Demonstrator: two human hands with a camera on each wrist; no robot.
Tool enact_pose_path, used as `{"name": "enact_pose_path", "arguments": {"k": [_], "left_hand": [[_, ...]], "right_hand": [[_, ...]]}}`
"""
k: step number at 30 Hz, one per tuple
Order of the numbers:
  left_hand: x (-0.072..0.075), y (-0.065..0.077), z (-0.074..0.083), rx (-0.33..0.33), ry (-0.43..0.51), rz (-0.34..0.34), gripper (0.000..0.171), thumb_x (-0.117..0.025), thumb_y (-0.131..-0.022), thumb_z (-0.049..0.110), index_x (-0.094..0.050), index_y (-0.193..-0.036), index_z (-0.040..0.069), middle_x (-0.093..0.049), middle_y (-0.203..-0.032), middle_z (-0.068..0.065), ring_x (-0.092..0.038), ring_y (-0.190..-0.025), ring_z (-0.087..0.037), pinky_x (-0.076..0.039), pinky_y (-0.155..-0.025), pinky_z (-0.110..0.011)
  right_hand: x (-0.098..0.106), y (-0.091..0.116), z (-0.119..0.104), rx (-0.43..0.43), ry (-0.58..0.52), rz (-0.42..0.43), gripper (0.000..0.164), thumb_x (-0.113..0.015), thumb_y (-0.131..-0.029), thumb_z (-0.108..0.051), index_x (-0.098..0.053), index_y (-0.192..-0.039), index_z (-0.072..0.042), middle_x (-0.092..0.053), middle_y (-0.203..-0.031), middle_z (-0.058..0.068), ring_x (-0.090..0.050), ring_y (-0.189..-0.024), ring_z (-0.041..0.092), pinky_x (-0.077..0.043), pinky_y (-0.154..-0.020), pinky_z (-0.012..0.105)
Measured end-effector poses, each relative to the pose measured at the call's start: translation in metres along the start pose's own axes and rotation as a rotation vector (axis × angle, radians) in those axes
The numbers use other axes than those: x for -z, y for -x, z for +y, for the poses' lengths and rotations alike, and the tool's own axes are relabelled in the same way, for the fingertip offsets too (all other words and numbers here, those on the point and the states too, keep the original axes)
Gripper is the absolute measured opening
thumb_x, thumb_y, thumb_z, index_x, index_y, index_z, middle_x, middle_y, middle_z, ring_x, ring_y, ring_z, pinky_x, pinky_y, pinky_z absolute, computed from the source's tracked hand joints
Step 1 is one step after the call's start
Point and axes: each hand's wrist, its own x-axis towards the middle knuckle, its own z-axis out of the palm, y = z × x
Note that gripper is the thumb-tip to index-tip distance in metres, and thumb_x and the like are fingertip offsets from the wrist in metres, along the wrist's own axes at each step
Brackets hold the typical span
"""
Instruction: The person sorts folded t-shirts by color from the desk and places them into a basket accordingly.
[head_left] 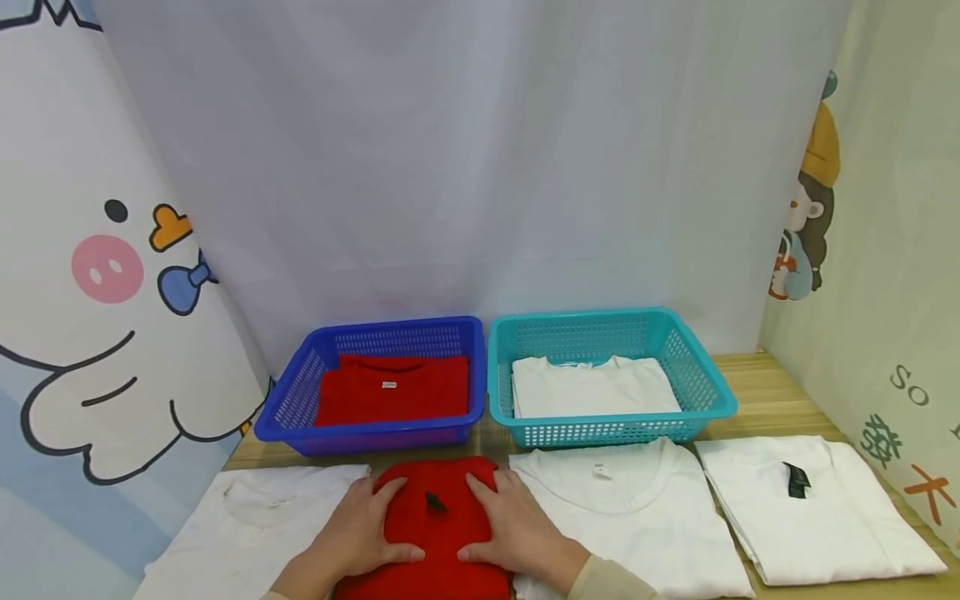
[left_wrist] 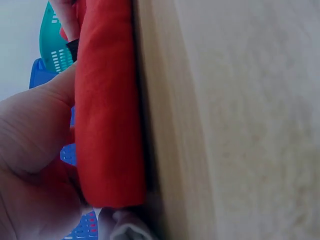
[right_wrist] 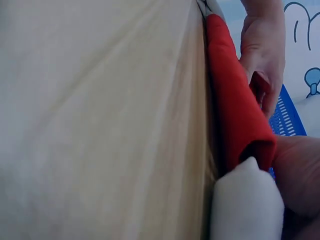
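A folded red T-shirt (head_left: pixel 431 521) with a dark neck label lies at the front middle of the table. My left hand (head_left: pixel 356 525) grips its left side, thumb and forefinger on top of the cloth. On the right side my right hand (head_left: pixel 521 525) holds it the same way, the two thumbs pointing at each other. Some fingertips are hidden by the hands and cloth. In the left wrist view the shirt's near fold (left_wrist: pixel 107 115) shows as a thick roll beside the left hand (left_wrist: pixel 35 135). The right wrist view shows that red fold (right_wrist: pixel 232 95) close to the tabletop.
Behind stand a blue basket (head_left: pixel 375 432) holding a folded red shirt (head_left: pixel 397 396) and a teal basket (head_left: pixel 611 429) holding a folded white shirt (head_left: pixel 592 392). White shirts lie at the left (head_left: pixel 247 525), just right of the red one (head_left: pixel 630 525), and far right (head_left: pixel 825 517).
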Motion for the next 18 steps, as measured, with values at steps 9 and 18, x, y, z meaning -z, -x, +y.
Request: {"name": "enact_pose_path", "arguments": {"k": [9, 18], "left_hand": [[0.005, 0.003, -0.001, 0.057, 0.272, 0.024, 0.090, -0.092, -0.058, 0.036, -0.051, -0.136, 0.015, -0.033, -0.138, -0.028, -0.047, -0.121, -0.046, -0.045, -0.093, -0.059], [0.011, 0.010, 0.000, 0.108, 0.360, 0.039, 0.098, -0.092, -0.060, 0.015, -0.042, -0.145, 0.016, -0.055, -0.129, -0.023, -0.053, -0.116, -0.043, -0.043, -0.095, -0.059]], "right_hand": [[-0.002, 0.002, -0.005, -0.061, -0.378, 0.070, 0.080, -0.083, -0.073, -0.018, -0.044, -0.144, -0.020, -0.043, -0.138, 0.017, -0.048, -0.120, 0.032, -0.049, -0.093, 0.049], [-0.001, 0.006, -0.002, -0.094, -0.567, 0.044, 0.055, -0.077, -0.079, -0.009, -0.061, -0.129, -0.023, -0.058, -0.128, 0.005, -0.050, -0.119, 0.029, -0.044, -0.096, 0.054]]}}
